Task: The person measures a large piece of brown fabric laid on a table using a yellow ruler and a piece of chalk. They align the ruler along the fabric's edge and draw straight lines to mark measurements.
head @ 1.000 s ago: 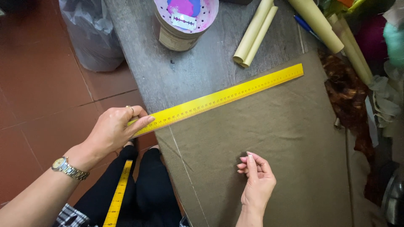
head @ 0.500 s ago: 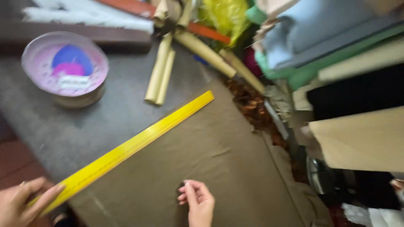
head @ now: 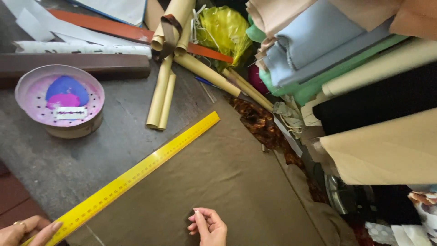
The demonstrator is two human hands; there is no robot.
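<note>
The left hand (head: 27, 230) sits at the near left corner of the table (head: 54, 168), its fingers pressed flat on the near end of a long yellow ruler (head: 132, 175); it pins the ruler rather than gripping it. The ruler runs diagonally from that corner up toward the middle of the table, lying along the left edge of a brown cloth (head: 214, 191) spread over the near half. The right hand (head: 208, 226) rests on the cloth near the near edge, fingers curled in around something small and pale at the fingertips; what it pinches is too small to tell.

Between the two hands and across the cloth's middle the surface lies open. Left of the ruler a strip of grey tabletop is bare up to a round tin (head: 61, 102) near the left edge, its pale pink lid showing blue and magenta patches and a small white rectangular label. Cream paper rolls (head: 161, 95) lie just beyond the ruler's far end, more rolls fanning toward the far edge beside a yellow plastic bag (head: 223, 29). A dark brown bar (head: 77, 66) and an orange strip (head: 118, 29) lie along the far left. The right edge is crowded by stacked fabric bolts (head: 346, 68) in beige, pale blue, green, black and tan, overhanging the cloth's right border
</note>
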